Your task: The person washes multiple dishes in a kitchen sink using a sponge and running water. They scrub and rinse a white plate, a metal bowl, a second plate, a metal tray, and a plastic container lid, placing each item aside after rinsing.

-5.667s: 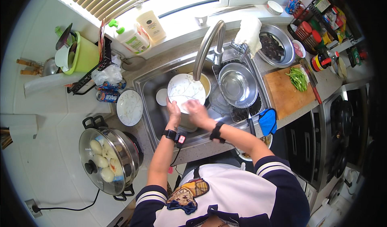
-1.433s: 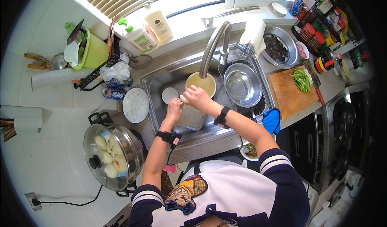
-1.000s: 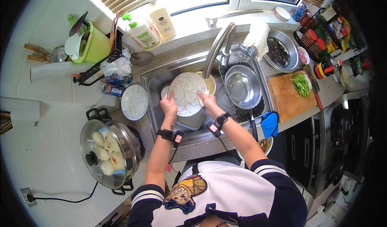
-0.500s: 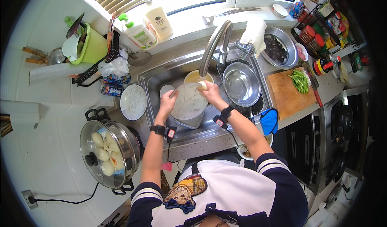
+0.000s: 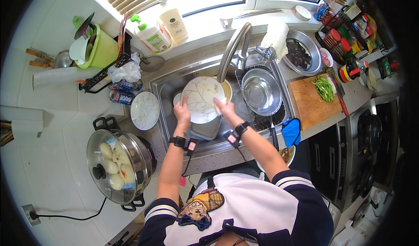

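Note:
A white plate with a branch pattern [image 5: 203,95] is held up over the sink [image 5: 163,88], tilted so its patterned face shows. My left hand [image 5: 182,111] grips its lower left edge, fingers closed on the rim. At the lower right edge my right hand [image 5: 225,109] is closed on a pale, soft cloth-like piece [image 5: 218,105], pressed against the rim. Beneath the plate a greyish rectangular container [image 5: 205,131] rests in the basin. Partly hidden behind the plate sits a yellowish bowl [image 5: 227,90]. The curved faucet [image 5: 231,49] arches just beyond the plate.
Right of the basin stands a metal bowl [image 5: 262,91]; beyond it are a cutting board [image 5: 301,110] with chopped greens [image 5: 323,88] and a red-handled knife [image 5: 342,102]. On the left are another patterned plate [image 5: 144,110] and a lidded steamer [image 5: 120,167]. A blue cloth [image 5: 291,131] hangs at the counter edge.
The plate has turned from nearly edge-tilted to show its patterned face and has risen slightly. My right hand has slid down along the rim with the pale piece; my left stays on the edge.

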`<move>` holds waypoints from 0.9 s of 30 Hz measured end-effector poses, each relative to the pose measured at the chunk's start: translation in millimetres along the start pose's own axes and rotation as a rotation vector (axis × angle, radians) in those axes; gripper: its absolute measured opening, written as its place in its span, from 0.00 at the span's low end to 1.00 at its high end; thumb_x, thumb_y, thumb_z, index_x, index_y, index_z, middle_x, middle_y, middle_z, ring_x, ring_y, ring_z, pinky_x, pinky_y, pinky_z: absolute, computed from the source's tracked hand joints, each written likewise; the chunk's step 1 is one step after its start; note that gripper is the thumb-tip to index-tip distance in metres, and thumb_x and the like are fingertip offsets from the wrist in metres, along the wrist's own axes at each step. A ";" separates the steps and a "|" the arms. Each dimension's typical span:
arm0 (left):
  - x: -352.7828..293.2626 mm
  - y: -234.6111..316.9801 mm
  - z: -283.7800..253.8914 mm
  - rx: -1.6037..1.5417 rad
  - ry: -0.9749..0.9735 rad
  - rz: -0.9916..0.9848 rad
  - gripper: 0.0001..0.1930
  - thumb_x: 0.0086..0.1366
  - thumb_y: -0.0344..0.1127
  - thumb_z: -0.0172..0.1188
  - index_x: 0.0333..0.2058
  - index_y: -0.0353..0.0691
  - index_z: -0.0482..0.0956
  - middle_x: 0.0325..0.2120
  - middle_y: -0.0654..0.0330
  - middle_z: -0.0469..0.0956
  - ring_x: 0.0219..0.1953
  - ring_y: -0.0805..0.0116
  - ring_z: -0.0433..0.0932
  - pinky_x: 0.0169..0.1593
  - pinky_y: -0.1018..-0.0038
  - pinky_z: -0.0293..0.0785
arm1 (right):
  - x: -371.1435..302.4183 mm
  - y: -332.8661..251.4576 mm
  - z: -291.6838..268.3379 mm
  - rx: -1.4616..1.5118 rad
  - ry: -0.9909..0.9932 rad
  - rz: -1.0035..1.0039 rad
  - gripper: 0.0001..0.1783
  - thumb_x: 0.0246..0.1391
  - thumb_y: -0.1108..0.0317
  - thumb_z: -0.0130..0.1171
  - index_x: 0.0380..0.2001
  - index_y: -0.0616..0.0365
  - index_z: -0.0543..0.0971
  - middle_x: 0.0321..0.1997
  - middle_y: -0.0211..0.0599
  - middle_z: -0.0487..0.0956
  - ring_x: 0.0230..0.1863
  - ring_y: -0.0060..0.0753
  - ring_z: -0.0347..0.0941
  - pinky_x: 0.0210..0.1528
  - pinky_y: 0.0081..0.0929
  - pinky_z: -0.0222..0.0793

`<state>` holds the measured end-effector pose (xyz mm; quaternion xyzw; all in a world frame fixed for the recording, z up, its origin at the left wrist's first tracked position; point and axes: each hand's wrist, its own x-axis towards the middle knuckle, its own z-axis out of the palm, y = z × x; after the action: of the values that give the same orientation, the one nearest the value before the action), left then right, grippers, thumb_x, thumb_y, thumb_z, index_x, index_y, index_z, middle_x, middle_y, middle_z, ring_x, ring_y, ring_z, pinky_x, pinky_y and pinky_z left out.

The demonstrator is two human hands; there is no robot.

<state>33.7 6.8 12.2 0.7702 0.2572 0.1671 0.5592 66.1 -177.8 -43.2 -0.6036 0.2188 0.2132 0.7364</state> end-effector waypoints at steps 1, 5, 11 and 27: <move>-5.8 -3.4 9.6 0.010 0.112 -0.039 0.24 0.72 0.49 0.54 0.39 0.26 0.81 0.31 0.44 0.83 0.31 0.53 0.80 0.39 0.62 0.73 | -4.6 16.5 8.9 0.151 -0.043 0.118 0.20 0.55 0.53 0.68 0.46 0.52 0.80 0.42 0.30 0.84 0.39 0.32 0.80 0.40 0.33 0.75; -34.1 -17.7 37.6 0.032 0.323 -0.076 0.23 0.73 0.45 0.51 0.42 0.25 0.80 0.35 0.40 0.83 0.38 0.48 0.82 0.43 0.59 0.74 | -15.0 57.7 36.2 0.568 -0.220 0.534 0.14 0.56 0.54 0.68 0.39 0.48 0.79 0.31 0.27 0.79 0.28 0.28 0.73 0.28 0.32 0.68; -48.6 -13.7 4.9 0.027 -0.011 0.117 0.30 0.65 0.40 0.63 0.59 0.26 0.64 0.50 0.38 0.75 0.48 0.46 0.79 0.50 0.60 0.75 | 10.0 33.3 -2.7 0.144 -0.004 0.296 0.16 0.49 0.73 0.69 0.42 0.68 0.80 0.39 0.41 0.83 0.36 0.34 0.81 0.35 0.34 0.77; -33.8 -11.4 -11.3 0.937 -0.597 1.101 0.05 0.55 0.30 0.56 0.22 0.45 0.72 0.20 0.60 0.78 0.23 0.63 0.82 0.25 0.70 0.77 | 32.2 -19.1 -49.4 -0.398 -0.346 0.576 0.09 0.53 0.61 0.60 0.24 0.53 0.78 0.21 0.32 0.77 0.17 0.27 0.69 0.18 0.26 0.64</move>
<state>-2.3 -1.4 6.0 0.9550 -0.2796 0.0801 0.0576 100.1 -228.2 -55.4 -0.6036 0.2065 0.5479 0.5411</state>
